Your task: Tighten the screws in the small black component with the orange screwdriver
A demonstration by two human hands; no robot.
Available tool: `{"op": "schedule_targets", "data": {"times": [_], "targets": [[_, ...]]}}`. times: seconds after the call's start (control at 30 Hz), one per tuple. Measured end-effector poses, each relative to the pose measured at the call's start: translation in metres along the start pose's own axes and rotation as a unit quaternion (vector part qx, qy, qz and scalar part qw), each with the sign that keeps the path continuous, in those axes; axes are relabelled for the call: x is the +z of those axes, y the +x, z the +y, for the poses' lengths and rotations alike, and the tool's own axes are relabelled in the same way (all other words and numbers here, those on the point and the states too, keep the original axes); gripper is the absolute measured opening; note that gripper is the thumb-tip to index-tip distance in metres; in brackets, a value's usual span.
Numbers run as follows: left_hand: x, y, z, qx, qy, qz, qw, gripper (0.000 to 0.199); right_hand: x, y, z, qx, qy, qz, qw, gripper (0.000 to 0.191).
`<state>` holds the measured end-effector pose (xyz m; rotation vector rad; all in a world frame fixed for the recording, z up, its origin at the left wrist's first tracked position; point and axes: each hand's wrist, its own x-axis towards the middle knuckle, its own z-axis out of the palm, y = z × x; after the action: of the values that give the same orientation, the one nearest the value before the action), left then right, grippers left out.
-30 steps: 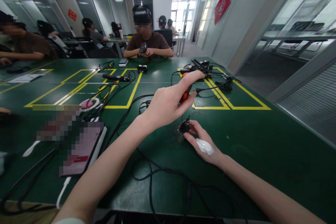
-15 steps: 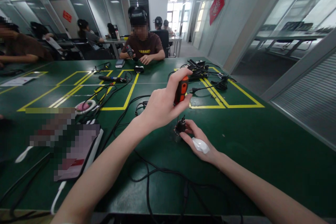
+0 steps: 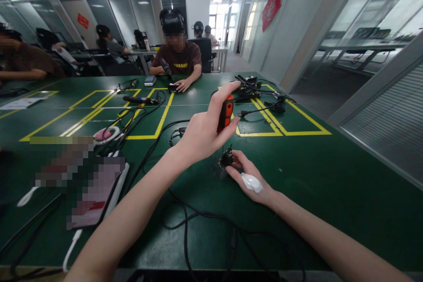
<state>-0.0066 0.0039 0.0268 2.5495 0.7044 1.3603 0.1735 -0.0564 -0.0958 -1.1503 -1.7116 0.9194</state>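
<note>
My left hand [image 3: 206,130] is closed round the orange and black handle of a screwdriver [image 3: 228,111], its index finger stretched over the handle's top end. The thin shaft points straight down to the edge of a small motor-like part [image 3: 226,158], black on top with a short upright spindle and a shinier metal lower body. From the right, the thumb and fingers of my right hand [image 3: 247,174] grip this part upright at the table top. A white patch [image 3: 252,182] covers the base of my right thumb. Where the screwdriver tip meets the part is too small to make out.
Black cables [image 3: 205,216] loop over the green table [image 3: 330,194]. To the left lie a phone [image 3: 99,194] and a roll of tape [image 3: 106,135]. A pile of black cords [image 3: 247,90] sits at the far right. Across the table a person [image 3: 178,59] holds a power drill [image 3: 166,67].
My hands, the screwdriver and the part keep nearly the same place. The person opposite has lowered the drill towards a small black item and put a hand on it.
</note>
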Motion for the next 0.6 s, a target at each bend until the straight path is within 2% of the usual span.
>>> {"op": "schedule_targets", "data": {"times": [0.23,0.6], "targets": [[-0.005,0.0012,-0.0035,0.031,0.007,-0.018,0.999,0.058,0.0005,0.0001,0.0003,-0.001,0.002,-0.003,1.0,0.031],[-0.0062,0.0007,-0.0022,0.017,-0.027,-0.031,0.999,0.052,0.0003,0.0003,-0.0006,-0.006,0.004,0.005,1.0,0.029]]}}
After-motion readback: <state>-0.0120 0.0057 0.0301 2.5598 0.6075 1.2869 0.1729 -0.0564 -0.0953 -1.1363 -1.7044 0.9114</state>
